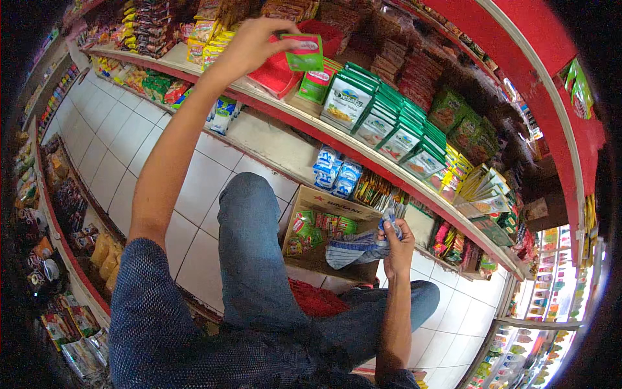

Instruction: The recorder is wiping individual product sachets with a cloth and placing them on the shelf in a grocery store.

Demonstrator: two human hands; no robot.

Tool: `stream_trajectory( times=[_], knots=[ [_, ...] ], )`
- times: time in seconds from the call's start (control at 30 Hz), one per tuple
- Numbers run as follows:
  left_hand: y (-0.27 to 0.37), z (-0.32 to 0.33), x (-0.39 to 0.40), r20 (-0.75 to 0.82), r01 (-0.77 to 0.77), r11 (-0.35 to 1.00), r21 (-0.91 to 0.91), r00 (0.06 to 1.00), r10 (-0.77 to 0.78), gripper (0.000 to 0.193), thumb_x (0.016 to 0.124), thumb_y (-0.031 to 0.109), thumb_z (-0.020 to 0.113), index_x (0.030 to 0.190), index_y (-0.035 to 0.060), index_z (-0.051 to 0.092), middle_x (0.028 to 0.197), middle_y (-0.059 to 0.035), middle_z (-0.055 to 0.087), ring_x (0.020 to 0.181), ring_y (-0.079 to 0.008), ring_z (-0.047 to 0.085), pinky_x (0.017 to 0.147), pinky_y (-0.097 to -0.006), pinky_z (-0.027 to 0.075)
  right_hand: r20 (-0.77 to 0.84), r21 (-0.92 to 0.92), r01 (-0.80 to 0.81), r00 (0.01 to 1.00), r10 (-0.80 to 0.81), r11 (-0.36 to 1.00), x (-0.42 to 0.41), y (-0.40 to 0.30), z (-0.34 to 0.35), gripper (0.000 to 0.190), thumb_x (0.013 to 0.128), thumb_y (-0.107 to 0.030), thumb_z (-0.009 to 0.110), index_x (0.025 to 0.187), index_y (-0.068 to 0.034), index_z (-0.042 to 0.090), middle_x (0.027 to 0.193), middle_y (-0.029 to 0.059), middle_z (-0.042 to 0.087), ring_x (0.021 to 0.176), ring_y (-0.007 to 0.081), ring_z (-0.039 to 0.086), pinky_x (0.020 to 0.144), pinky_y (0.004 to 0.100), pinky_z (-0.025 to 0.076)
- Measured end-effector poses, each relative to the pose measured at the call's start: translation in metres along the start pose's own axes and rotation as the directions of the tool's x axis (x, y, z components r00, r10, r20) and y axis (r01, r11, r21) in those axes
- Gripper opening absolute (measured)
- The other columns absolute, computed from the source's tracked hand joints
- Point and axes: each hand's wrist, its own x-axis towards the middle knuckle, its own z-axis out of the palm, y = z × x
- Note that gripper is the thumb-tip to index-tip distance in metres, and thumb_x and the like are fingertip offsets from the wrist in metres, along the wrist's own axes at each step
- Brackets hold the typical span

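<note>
Between the thumb and fingers of my left hand (257,46) is a green and pink seasoning sachet (305,52), held above the shelf. Below it, similar green and red sachets (316,86) stand in a row beside a red plastic container (278,75). My right hand (400,245) grips a striped blue and grey cloth (357,250), which hangs over an opened cardboard box (335,200). Inside that box lie several loose green and red sachets (303,231).
Rows of green and white spice sachets (371,114) line the shelf edge (335,138). Blue and white packets (336,171) sit on the lower shelf. White floor tiles (199,189) run beneath my bent knees. A second goods rack (73,243) stands at the left, and a glass-fronted display (534,301) at the right.
</note>
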Motion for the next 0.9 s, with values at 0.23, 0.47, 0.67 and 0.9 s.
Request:
stream_trajectory(
  times=[0.23,0.47,0.67,0.9],
  knots=[
    [-0.041,0.082,0.007,0.297,-0.170,0.984,0.057,0.944,0.146,0.031,0.087,0.026,0.074,0.110,0.0057,0.070,0.110,-0.0111,0.065,0.114,-0.0303,0.053,0.100,-0.0403,0.043,0.057,-0.091,-0.001,0.998,0.007,0.996,-0.001,0.012,0.003,0.007,0.095,-0.009,0.070,0.096,-0.005,0.065,0.080,0.0031,0.065,0.069,0.0093,0.057,0.065,0.0240,0.047],
    [-0.040,0.103,-0.002,0.223,-0.276,0.947,0.167,0.946,0.236,0.035,0.079,0.016,0.077,0.113,0.0077,0.069,0.115,-0.0088,0.058,0.113,-0.0309,0.051,0.098,-0.0430,0.044,0.049,-0.074,-0.007,0.999,0.010,0.997,-0.004,0.006,-0.005,0.010,0.093,-0.009,0.073,0.097,-0.003,0.066,0.079,0.0039,0.066,0.067,0.0093,0.060,0.065,0.0248,0.050],
    [-0.016,0.096,-0.008,0.158,-0.210,0.942,0.261,0.972,0.173,0.044,0.081,0.020,0.076,0.122,0.0120,0.062,0.125,-0.0101,0.054,0.117,-0.0335,0.049,0.103,-0.0456,0.040,0.023,-0.047,-0.011,1.000,0.012,0.999,-0.007,-0.003,-0.008,0.010,0.092,-0.009,0.073,0.098,-0.004,0.067,0.081,0.0035,0.068,0.068,0.0089,0.062,0.066,0.0248,0.051],
    [0.048,0.118,-0.050,-0.326,-0.071,0.995,0.066,0.941,0.089,0.022,0.093,0.017,0.064,0.108,0.0032,0.060,0.108,-0.0151,0.059,0.102,-0.0314,0.055,0.092,-0.0406,0.042,-0.058,0.217,0.120,0.992,-0.110,0.969,-0.011,-0.038,-0.050,0.016,0.098,-0.022,0.067,0.105,-0.009,0.063,0.096,-0.0018,0.064,0.082,0.0084,0.056,0.071,0.0248,0.044]
  ],
)
